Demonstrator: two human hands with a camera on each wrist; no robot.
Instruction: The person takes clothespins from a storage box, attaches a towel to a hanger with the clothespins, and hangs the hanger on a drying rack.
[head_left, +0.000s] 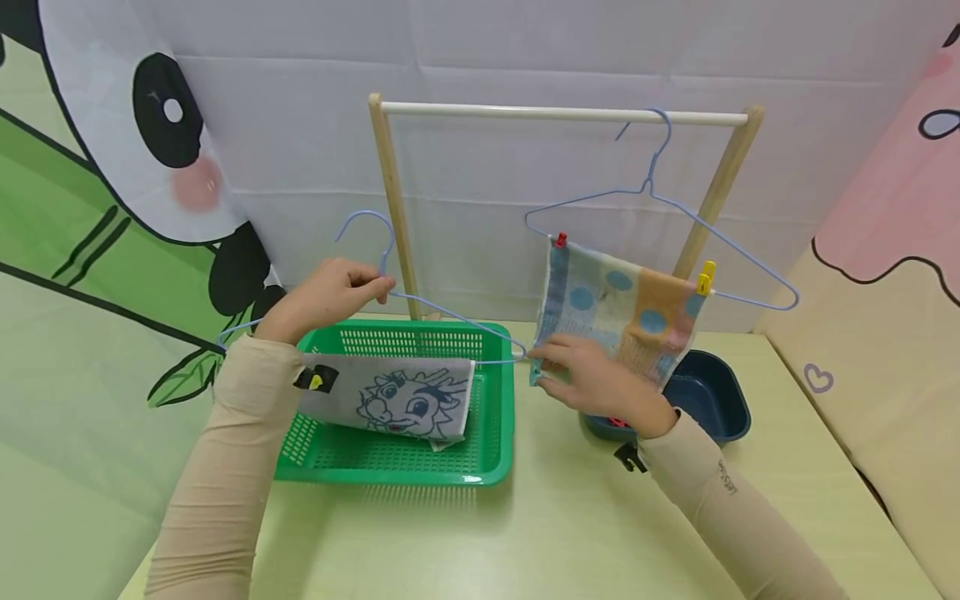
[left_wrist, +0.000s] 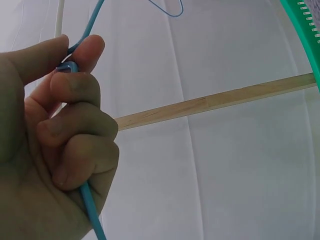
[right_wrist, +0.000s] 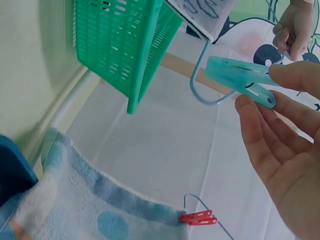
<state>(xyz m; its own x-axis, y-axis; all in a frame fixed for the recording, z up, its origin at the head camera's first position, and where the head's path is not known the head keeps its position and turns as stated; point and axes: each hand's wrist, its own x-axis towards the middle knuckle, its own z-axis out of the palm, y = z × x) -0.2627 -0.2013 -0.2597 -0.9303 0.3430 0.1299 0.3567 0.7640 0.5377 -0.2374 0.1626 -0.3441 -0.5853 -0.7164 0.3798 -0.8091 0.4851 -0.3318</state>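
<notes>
Head view: the pale worktop (head_left: 570, 525) runs out in front of the green basket (head_left: 506, 417), with a beige sleeve reaching in on each side of it. Over the basket hangs the grey cloth (head_left: 408, 400), printed with a dragon's face, draped across the lower bar of a blue wire hanger (head_left: 386, 258). Above the basket's far rim the left hand (head_left: 330, 292) grips that hanger just under its hook; the left wrist view shows thumb and forefinger pinching the wire and the other fingers curled in around it.

Just to the right of the basket is the right hand (head_left: 600, 379), near the hanger's right end. In the right wrist view its thumb and fingers pinch a teal clothespin (right_wrist: 235, 72), which overlaps the hanger's end loop; I cannot tell whether it has clipped onto the wire.

Farther right of the basket, partly behind the right hand, sits a navy tub (head_left: 708, 400) with something red (head_left: 618, 422) inside. Over the tub a dotted towel (head_left: 622, 308) hangs, fixed by a red peg (head_left: 560, 241) and a yellow peg (head_left: 705, 279) to a second hanger (head_left: 654, 160). That one hooks on the white rail (head_left: 517, 110) of a wooden-legged rack behind the basket. Farthest beyond the basket is a creased white curtain (head_left: 487, 50).
</notes>
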